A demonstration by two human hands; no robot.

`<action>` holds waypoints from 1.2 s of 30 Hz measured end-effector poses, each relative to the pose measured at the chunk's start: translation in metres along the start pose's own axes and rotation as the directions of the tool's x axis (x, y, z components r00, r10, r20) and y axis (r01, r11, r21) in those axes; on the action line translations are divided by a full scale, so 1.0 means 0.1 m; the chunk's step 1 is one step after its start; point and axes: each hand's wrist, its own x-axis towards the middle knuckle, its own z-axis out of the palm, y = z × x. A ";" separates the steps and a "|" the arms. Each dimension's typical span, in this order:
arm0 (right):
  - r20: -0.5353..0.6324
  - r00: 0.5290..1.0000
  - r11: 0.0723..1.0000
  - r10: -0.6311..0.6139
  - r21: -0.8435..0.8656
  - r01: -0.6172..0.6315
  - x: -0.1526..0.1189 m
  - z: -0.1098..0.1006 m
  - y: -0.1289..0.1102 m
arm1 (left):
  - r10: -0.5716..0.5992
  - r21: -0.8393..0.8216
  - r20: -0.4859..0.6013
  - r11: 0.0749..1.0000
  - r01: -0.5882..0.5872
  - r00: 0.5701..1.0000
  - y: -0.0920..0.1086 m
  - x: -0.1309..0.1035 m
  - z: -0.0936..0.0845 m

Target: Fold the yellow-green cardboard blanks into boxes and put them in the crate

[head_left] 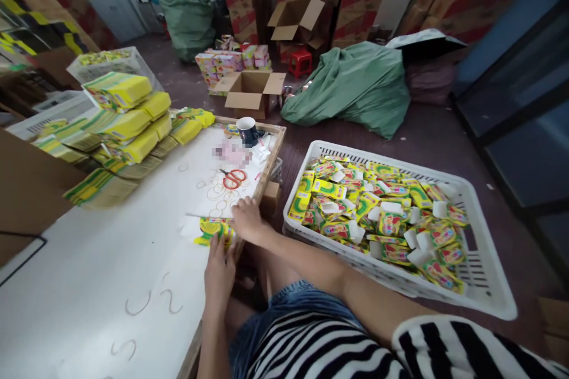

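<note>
A small yellow and green printed carton [208, 230] lies flat near the table's right edge, with a white flap out at its left end. My left hand [219, 266] has its fingers on the near side of this carton, holding it against the tabletop. At the carton's right end is my right hand [248, 220], its fingers bent and close together. What those fingers pinch, if anything, is hidden. Beyond the hands, orange-handled scissors [233, 179] lie among loose rubber bands [217, 192] on the white table [133, 249].
Stacked bundles of flat yellow cartons [137, 124] occupy the table's far left. A dark mug [247, 131] stands near the far corner. To my right, a white crate [489, 272] holds many filled cartons. Open cardboard box [246, 100] and green sack [351, 89] sit on the floor beyond.
</note>
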 end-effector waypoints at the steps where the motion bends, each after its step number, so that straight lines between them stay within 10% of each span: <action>1: 0.030 1.000 1.000 -0.002 0.001 0.002 0.04 0.03 -0.07 | -0.005 0.017 0.012 1.000 0.005 1.000 0.00 0.01 0.00; 8: 0.044 0.999 0.985 0.020 0.173 -0.027 0.11 0.06 -0.17 | -0.036 -0.040 -0.001 0.999 0.036 0.999 0.11 -0.02 -0.07; 13: 0.031 0.997 0.899 0.069 0.432 -0.076 -0.01 0.04 -0.15 | -0.230 -0.512 -0.342 0.858 0.024 0.911 0.21 -0.07 -0.23; 15: 0.065 0.992 0.775 0.104 0.620 -0.122 -0.11 0.08 -0.17 | -0.272 -0.680 -0.284 0.733 0.007 0.920 0.26 -0.06 -0.30; 19: 0.218 0.965 0.232 0.148 0.941 -0.248 -0.33 0.17 -0.21 | -0.165 -0.803 -0.146 0.596 -0.019 0.975 0.38 -0.01 -0.37; 21: 0.256 0.955 0.138 0.150 0.951 -0.277 -0.43 0.15 -0.23 | -0.141 -0.841 -0.105 0.541 -0.012 0.984 0.43 0.00 -0.37; 29: 0.182 0.982 0.403 0.053 0.896 -0.188 -0.71 -0.15 -0.21 | -0.245 -0.907 -0.038 0.415 0.069 0.969 0.48 -0.13 -0.35; 36: 0.065 0.997 0.615 0.036 0.785 -0.074 -0.85 -0.12 -0.21 | -0.294 -0.815 -0.103 0.573 0.089 0.950 0.49 -0.26 -0.38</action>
